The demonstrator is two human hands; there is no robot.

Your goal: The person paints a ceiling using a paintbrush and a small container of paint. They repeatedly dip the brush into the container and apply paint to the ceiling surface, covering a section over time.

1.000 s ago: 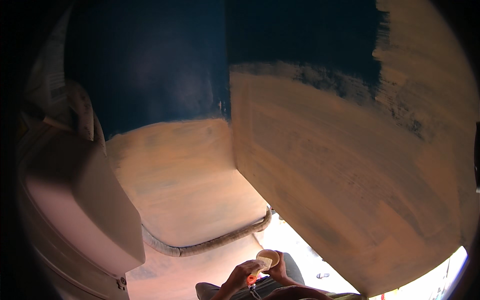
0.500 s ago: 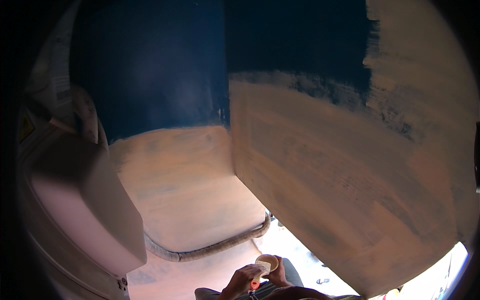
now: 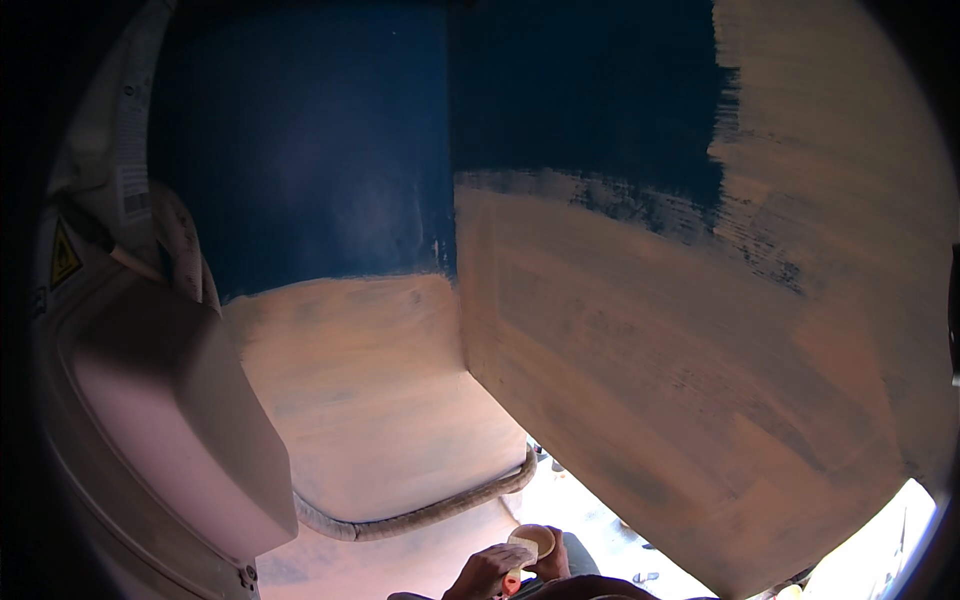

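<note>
Low in the picture, my right hand (image 3: 553, 562) is closed around a small pale cup (image 3: 541, 537) and tilts its round mouth upward. My left hand (image 3: 484, 570) is closed on a paintbrush (image 3: 512, 581) with an orange-red handle end. The brush's pale head lies at the cup's near left rim; how far it reaches inside cannot be made out. Ahead of me stand two walls, dark blue (image 3: 310, 150) above and covered with patchy beige paint (image 3: 350, 340) lower down. Ragged brush marks edge the blue on the right wall.
On the left, a white air-conditioner-like unit (image 3: 180, 400) juts out, with a yellow warning label (image 3: 64, 255). A wrapped hose (image 3: 430, 517) curves along the lower beige wall. Bright ground (image 3: 600, 530) shows below the right wall's slanting lower edge.
The view has tipped slightly upward, so walls, hose and hands sit lower in the picture. Both hands keep their hold on the brush and cup, close together.
</note>
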